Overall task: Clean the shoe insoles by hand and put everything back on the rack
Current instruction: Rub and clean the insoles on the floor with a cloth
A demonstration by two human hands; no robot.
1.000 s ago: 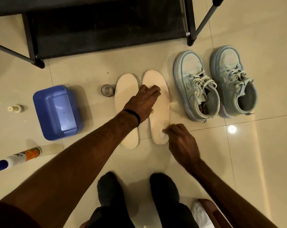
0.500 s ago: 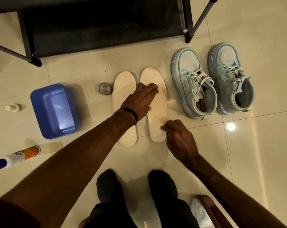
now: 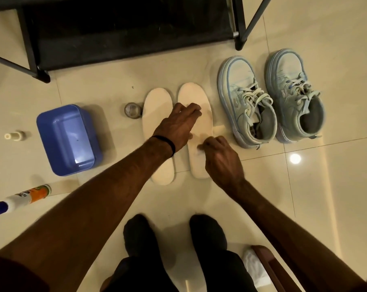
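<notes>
The right hand (image 3: 221, 159), fingers pinching something small and white, had moved from heel toward mid-length of the right insole (image 3: 196, 131) on the floor; the left hand (image 3: 178, 127), fingers together, pressed it flat. Scrubbing was underway.

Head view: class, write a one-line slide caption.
Left hand steadies the right insole while the right hand rubs its heel end, sneakers alongside.
</notes>
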